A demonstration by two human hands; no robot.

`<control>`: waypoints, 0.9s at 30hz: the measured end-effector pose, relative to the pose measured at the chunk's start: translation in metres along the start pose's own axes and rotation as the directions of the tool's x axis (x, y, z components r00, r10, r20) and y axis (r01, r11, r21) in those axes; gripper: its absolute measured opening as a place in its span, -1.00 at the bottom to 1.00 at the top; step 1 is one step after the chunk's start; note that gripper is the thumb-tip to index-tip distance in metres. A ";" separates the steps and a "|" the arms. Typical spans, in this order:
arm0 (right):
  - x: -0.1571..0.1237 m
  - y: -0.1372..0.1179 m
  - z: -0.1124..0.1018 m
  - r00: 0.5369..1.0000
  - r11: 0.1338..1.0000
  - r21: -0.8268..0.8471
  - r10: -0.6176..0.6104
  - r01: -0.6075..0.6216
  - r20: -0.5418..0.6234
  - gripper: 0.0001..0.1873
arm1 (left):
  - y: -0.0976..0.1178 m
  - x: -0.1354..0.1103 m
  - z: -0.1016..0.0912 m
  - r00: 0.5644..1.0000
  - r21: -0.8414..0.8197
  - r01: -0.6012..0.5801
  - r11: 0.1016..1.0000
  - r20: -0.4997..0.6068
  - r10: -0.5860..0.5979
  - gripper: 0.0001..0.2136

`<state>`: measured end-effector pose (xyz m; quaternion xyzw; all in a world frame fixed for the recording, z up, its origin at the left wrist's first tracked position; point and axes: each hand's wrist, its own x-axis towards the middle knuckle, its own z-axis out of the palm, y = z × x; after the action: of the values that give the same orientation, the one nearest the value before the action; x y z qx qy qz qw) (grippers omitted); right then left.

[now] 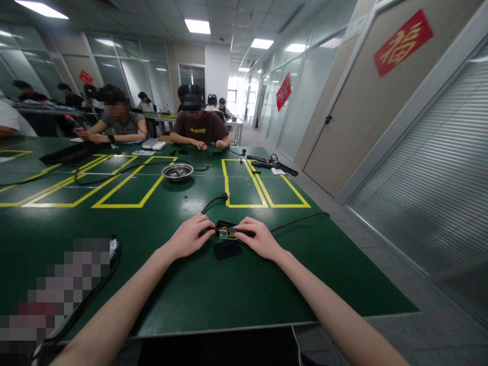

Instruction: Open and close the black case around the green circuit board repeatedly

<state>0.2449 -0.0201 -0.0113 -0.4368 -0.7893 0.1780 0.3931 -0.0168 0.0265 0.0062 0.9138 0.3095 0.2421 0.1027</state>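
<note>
A small green circuit board [229, 235] with copper-coloured coils is held between my two hands, low over the green table [244, 295]. My left hand [191, 235] pinches its left end, where a black cable joins. At the right end, my right hand [261, 239] closes thumb and fingers on the board and the dark cable end there. Just in front lies a black plastic casing half [227, 249]. Another black casing piece [224, 223] shows partly behind the board. Which part each fingertip presses is too small to tell.
A black plug [224, 196] on its cord lies beyond my hands; another cord [301, 220] runs right. Farther back are a metal bowl [178, 172] with small parts, yellow tape outlines [263, 205] and black tools [272, 163]. Two people work across the table. A blurred-out item [72, 290] lies left.
</note>
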 end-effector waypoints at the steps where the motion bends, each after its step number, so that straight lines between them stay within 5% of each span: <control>1: -0.001 -0.001 -0.004 0.999 0.999 -0.031 0.015 -0.014 0.029 -0.77 | 0.003 -0.002 -0.004 1.000 -0.014 0.015 1.000 0.010 -0.015 -0.80; 7: -0.011 -0.008 -0.029 0.989 1.000 -0.008 0.019 -0.018 0.148 -0.80 | 0.022 -0.008 -0.017 0.983 -0.182 0.123 0.976 0.160 -0.094 -0.80; 16: -0.015 -0.011 -0.018 0.975 0.998 0.058 -0.002 -0.011 0.222 -0.79 | 0.028 -0.009 -0.019 0.937 -0.183 0.200 0.963 0.323 -0.133 -0.82; 27: -0.016 -0.012 -0.014 0.984 0.991 -0.133 0.011 0.013 0.181 -0.83 | 0.022 -0.009 -0.012 0.970 -0.074 0.142 0.987 0.207 -0.124 -0.88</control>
<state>0.2541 -0.0409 -0.0023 -0.4437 -0.8321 0.1635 0.2898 -0.0179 0.0041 0.0205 0.9053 0.3473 0.1541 0.1898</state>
